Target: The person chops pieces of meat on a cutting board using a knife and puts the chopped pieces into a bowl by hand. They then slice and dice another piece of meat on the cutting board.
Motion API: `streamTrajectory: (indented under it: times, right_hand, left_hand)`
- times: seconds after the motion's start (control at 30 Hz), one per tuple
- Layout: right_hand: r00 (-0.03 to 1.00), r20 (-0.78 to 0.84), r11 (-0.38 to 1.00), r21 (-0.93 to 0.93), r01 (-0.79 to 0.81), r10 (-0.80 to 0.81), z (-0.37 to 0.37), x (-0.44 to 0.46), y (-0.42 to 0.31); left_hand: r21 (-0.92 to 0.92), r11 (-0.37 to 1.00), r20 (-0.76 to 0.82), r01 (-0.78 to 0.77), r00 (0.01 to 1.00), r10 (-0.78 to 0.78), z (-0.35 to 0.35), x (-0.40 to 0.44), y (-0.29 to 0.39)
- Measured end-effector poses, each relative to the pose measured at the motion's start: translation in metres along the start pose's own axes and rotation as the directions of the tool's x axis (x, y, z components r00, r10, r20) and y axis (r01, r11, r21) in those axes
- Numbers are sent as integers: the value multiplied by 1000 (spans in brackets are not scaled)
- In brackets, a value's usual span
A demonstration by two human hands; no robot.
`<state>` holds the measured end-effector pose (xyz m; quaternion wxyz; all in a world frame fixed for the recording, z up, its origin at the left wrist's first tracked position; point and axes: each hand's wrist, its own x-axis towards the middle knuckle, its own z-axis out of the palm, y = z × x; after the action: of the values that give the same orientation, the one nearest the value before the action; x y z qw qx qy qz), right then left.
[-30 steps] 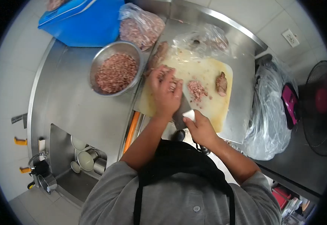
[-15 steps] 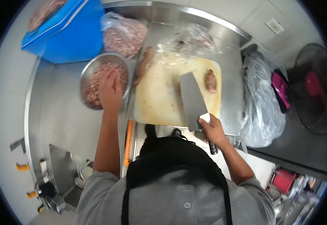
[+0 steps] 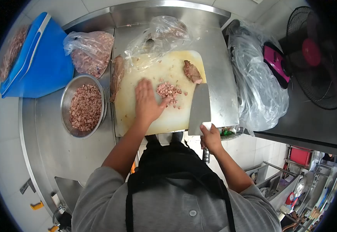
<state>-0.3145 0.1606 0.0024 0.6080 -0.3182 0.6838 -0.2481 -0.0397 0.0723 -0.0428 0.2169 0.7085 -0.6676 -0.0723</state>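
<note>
My left hand (image 3: 147, 103) lies over the cutting board (image 3: 137, 123) with its fingers stretched out and the thumb apart, beside a small pile of chopped meat (image 3: 167, 90). The thumb reaches the pile's near edge. In my right hand (image 3: 211, 140) is the handle of a cleaver (image 3: 200, 106), its broad blade pointing away from me over the board's right edge. Just beyond the blade's tip rests a chunk of cooked meat (image 3: 192, 72). A longer piece of meat (image 3: 117, 77) lies along the board's left edge.
Left of the board stands a metal colander (image 3: 65, 104) holding diced meat. Behind it are a plastic bag of chopped meat (image 3: 93, 52) and a blue container (image 3: 46, 69). A clear bag (image 3: 164, 36) overlaps the board's far edge. Plastic bags (image 3: 255, 85) and a fan (image 3: 311, 54) are at right.
My left hand has moved from the colander's meat to the board, right beside the chopped pile. The cleaver has shifted to the board's right edge, uncovering the pile. The view has shifted too.
</note>
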Motion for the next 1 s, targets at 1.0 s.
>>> streamTrajectory:
  times: [1.0]
  right_hand:
    - [565,637,500,-307,810,-525,217,-54,-120]
  left_hand:
    - [-342,939,-821,13,482,-306,-184,1,-119]
